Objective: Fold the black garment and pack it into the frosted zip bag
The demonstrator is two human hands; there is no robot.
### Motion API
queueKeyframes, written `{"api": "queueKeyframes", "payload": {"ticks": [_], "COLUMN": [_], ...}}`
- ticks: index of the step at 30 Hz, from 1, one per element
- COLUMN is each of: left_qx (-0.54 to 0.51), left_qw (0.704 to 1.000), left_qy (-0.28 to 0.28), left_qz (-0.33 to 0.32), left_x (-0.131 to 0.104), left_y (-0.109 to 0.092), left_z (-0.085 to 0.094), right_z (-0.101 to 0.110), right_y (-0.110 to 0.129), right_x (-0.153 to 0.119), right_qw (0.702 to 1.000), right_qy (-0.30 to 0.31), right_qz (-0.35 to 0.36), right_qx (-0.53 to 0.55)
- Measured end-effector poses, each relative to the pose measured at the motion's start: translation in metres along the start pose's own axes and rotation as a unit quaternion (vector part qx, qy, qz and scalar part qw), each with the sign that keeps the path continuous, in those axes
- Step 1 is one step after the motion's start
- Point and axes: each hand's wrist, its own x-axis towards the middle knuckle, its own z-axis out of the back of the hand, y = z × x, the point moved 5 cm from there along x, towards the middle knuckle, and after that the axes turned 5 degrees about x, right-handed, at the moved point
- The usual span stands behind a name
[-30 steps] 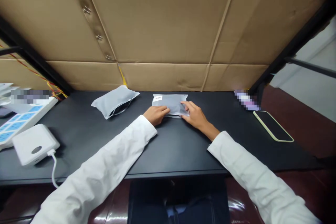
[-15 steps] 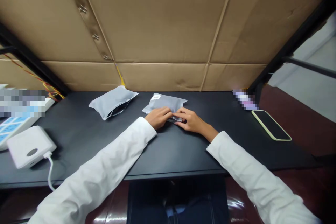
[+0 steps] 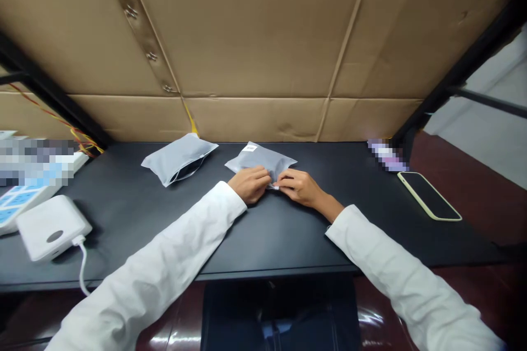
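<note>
A grey zip bag (image 3: 263,158) with a white label (image 3: 249,148) lies on the black table (image 3: 263,241), its near edge toward me. My left hand (image 3: 250,183) is closed on that near edge, fingers curled. Close beside it, my right hand (image 3: 300,186) pinches the same edge between thumb and fingers, near a small pale piece at the opening. My fingers partly hide the bag's mouth. To the left lies a second grey zip bag (image 3: 179,156), bulging, its near side gaping a little.
A white box-shaped device (image 3: 53,227) with a white cable stands at the left, beside a power strip (image 3: 24,197). At the right lies a phone (image 3: 429,196) in a pale green case, near a blurred purple item (image 3: 387,154). A cardboard wall (image 3: 255,38) rises behind the table.
My fingertips have closed in on the bag's near edge, and the right thumb and fingers are now pinched together. The gap seen at its mouth has narrowed.
</note>
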Motion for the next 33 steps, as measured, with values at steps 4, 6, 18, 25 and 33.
{"api": "queueKeyframes", "payload": {"ticks": [4,6,18,25,33], "left_qx": [-0.032,-0.011,-0.023,0.079,0.193], "left_qw": [0.999,1.0,0.993,0.99,0.974], "left_qy": [-0.013,-0.023,-0.106,-0.105,-0.067], "left_qz": [-0.008,0.006,0.048,0.056,0.103], "left_x": [0.004,0.006,0.011,0.005,-0.012], "left_y": [-0.012,-0.014,-0.003,0.018,0.053], "left_z": [0.003,0.002,0.017,0.017,0.016], "right_z": [0.001,0.002,0.011,0.035,0.068], "right_y": [-0.001,0.001,0.014,0.009,-0.058], "right_x": [0.0,0.001,0.005,0.003,-0.018], "right_qw": [0.998,0.996,0.964,0.939,0.897], "right_qy": [-0.023,-0.042,-0.187,-0.283,-0.373], "right_qz": [-0.045,-0.073,-0.148,-0.167,-0.226], "right_qx": [0.023,0.036,0.115,0.096,0.076]}}
